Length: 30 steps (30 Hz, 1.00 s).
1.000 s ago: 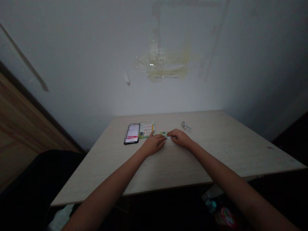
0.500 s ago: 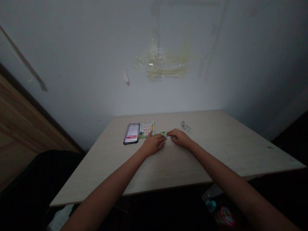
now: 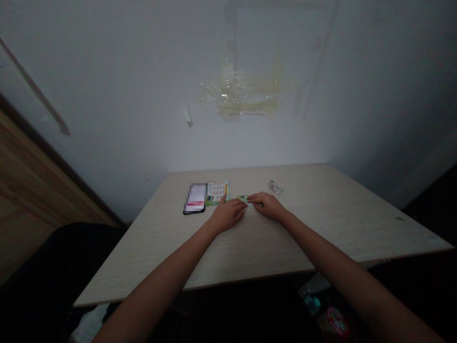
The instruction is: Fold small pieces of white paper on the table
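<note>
A small green and white printed piece of paper (image 3: 243, 197) lies on the table between my two hands, mostly covered by fingers. My left hand (image 3: 227, 214) rests palm down on its near left side, thumb apart and fingers stretched to the right over it. From the right, my right hand (image 3: 266, 204) pinches the paper's edge with its fingers close together; their undersides are hidden. Just beyond my left thumb is a printed leaflet (image 3: 217, 190) with green edges. A phone (image 3: 195, 199) with a lit, blurred screen lies against the leaflet's left side.
A small crumpled printed scrap (image 3: 275, 187) lies behind my right hand on the pale wooden table (image 3: 321, 209). The wall (image 3: 143, 95) with old clear tape (image 3: 246, 97) rises behind. Below the front edge, at right, is a pink round item (image 3: 337, 321).
Almost nothing differs. My right hand has shifted very slightly, and both hands stay on the paper.
</note>
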{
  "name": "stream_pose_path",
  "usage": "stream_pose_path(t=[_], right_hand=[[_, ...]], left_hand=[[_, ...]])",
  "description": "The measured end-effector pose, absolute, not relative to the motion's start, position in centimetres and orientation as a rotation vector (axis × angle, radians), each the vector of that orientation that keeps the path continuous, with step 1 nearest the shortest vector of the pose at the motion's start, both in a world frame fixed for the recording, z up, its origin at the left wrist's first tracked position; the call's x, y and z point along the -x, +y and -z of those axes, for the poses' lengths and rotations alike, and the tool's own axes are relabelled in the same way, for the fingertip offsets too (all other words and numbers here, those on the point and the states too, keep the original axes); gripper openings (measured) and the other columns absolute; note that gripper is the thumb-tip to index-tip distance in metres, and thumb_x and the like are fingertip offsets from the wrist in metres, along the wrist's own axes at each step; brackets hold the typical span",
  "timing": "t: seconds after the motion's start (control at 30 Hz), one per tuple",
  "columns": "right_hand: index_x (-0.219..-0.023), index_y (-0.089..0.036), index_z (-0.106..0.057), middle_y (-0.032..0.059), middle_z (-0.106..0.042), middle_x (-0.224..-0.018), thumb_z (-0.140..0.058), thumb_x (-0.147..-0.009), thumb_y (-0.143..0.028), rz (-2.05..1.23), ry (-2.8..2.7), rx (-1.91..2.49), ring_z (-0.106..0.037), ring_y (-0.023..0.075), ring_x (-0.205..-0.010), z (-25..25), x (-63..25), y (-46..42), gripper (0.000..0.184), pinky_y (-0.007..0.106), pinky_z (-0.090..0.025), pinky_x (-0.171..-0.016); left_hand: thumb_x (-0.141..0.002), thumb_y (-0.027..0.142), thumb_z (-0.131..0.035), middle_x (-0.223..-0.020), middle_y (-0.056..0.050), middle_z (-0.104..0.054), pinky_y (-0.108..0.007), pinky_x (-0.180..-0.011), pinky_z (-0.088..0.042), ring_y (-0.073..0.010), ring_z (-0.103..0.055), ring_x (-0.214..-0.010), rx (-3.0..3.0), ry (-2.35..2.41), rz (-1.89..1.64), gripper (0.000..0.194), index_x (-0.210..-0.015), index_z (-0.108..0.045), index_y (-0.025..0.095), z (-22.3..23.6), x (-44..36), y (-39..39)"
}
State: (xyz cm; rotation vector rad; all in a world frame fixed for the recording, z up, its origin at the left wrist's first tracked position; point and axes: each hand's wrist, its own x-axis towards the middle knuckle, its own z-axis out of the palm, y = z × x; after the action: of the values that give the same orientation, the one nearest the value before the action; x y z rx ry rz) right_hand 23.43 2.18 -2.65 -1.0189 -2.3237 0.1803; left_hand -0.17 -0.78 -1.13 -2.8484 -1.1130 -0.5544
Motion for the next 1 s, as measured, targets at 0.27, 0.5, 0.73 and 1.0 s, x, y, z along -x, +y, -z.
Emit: stream_pose_path(t=[0.27,0.5,0.73,1.0], right_hand=[[-0.112,-0.025,-0.074,0.0024,-0.073,-0.117,-0.057,-0.086,-0.015,-0.197,-2.338,1.062,-0.066,0.0214,-0.108,2.2,-23.4,1.8,0.033,0.039,-0.051,-0.098],[-0.108,-0.026,-0.075,0.0031,-0.074,-0.115,-0.061,-0.084,-0.017,-0.228,-2.303,1.087,-0.067,0.0209,-0.11,2.3,-23.6,1.7,0.029,0.038,-0.05,-0.101],[-0.108,-0.024,-0.075,0.0036,-0.073,-0.116,-0.061,-0.085,-0.018,-0.231,-2.317,1.093,-0.068,0.021,-0.109,2.2,-23.6,1.7,0.028,0.038,-0.051,-0.101],[-0.104,-0.025,-0.077,0.0035,-0.074,-0.112,-0.062,-0.086,-0.019,-0.271,-2.271,1.099,-0.07,0.0203,-0.106,1.5,-23.5,1.2,0.025,0.037,-0.053,-0.098]], left_hand=[[-0.099,0.034,-0.043,-0.132,-0.004,-0.065,-0.055,-0.121,-0.005,-0.0206,-0.054,-0.128,2.875,-1.127,0.584,0.035,-0.128,-0.061,0.029,1.4,0.4,-0.9],[-0.098,0.038,-0.044,-0.135,-0.003,-0.064,-0.056,-0.121,-0.006,-0.0216,-0.054,-0.129,2.856,-1.139,0.571,0.036,-0.13,-0.061,0.032,1.7,0.5,-0.8],[-0.098,0.042,-0.044,-0.137,-0.003,-0.063,-0.058,-0.12,-0.004,-0.0225,-0.052,-0.131,2.846,-1.148,0.572,0.037,-0.131,-0.06,0.034,1.7,0.5,-0.8],[-0.1,0.045,-0.041,-0.139,-0.002,-0.061,-0.06,-0.119,-0.004,-0.0232,-0.049,-0.134,2.857,-1.127,0.545,0.038,-0.131,-0.06,0.034,1.6,0.5,-0.7]])
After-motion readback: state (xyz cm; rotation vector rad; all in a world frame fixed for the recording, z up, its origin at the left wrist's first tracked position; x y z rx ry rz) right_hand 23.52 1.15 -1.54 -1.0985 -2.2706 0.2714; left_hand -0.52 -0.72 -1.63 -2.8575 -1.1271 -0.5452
